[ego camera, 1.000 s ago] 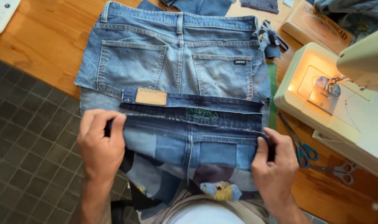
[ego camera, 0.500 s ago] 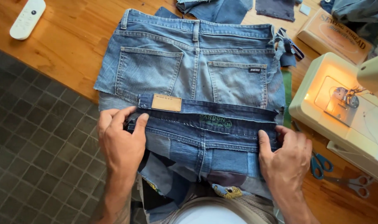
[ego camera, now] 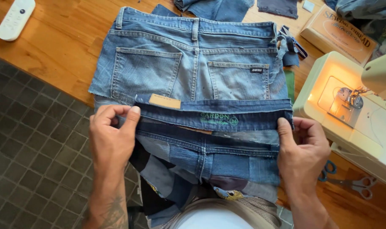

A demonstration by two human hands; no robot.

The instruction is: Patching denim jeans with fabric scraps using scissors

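Both forearms reaching up from below, left hand [ego camera: 111, 136] and right hand [ego camera: 302, 148] level, well apart, thumbs on top, fingers curled, pinching opposite ends of the dark waistband [ego camera: 214, 115].

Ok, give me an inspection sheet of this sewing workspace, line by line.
Surface: wooden table, warm brown, at the edge of a dark tiled floor.
Job's things: dark denim waistband stretched across a patchwork denim piece; light cut-off jeans flat behind.
Clutter: denim scraps, thread box, blue scissors, white remote.
Grips: left hand and right hand pinch the waistband ends.
Cables: nothing seen.
Surroundings: sewing machine, lamp lit.
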